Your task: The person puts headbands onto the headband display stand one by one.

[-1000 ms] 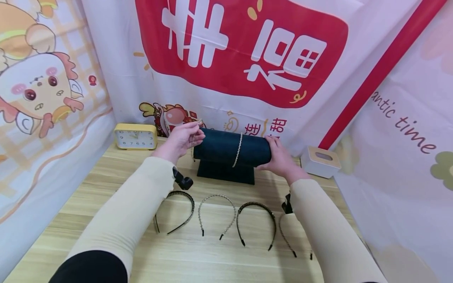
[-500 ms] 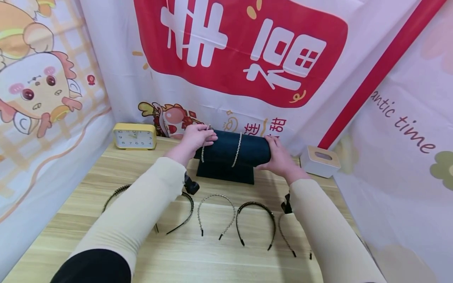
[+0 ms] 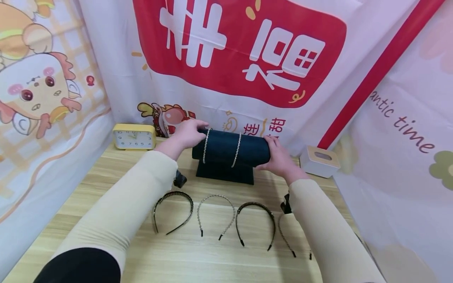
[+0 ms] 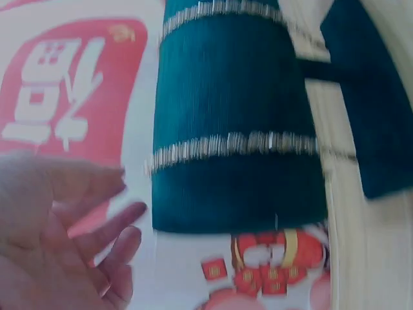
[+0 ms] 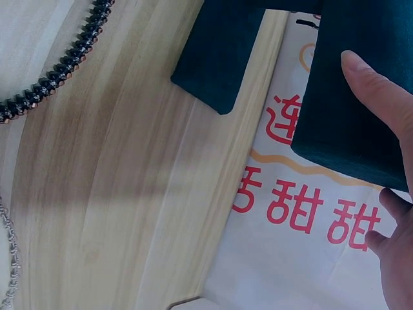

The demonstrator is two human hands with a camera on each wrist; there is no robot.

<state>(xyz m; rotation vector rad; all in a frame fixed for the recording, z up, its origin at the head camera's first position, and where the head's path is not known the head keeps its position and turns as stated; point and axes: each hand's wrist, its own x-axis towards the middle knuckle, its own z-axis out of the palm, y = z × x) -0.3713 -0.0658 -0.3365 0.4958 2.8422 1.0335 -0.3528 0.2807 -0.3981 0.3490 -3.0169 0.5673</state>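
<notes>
A dark green velvet headband display stand (image 3: 222,147) has a thick horizontal roll on a flat base. Across the roll's left part lies a sparkly headband (image 3: 205,146); a second sparkly headband (image 3: 237,150) crosses it right of the middle. My left hand (image 3: 187,134) is at the roll's left end, beside the first headband. In the left wrist view, this hand (image 4: 71,232) holds nothing, its fingers loosely bent and apart from the roll. My right hand (image 3: 281,159) grips the roll's right end. The right wrist view shows its thumb (image 5: 374,90) lying along the roll.
Several headbands lie in a row on the wooden table (image 3: 184,259), including a black one (image 3: 182,193), a silver one (image 3: 216,195) and another black one (image 3: 255,203). My right sleeve partly covers one more (image 3: 286,238). A yellow clock (image 3: 134,136) and a tissue box (image 3: 318,167) stand behind.
My left hand moved right with the left headband, setting it farther in on the roll, then let go and drew back left. The right hand kept its grip on the roll.
</notes>
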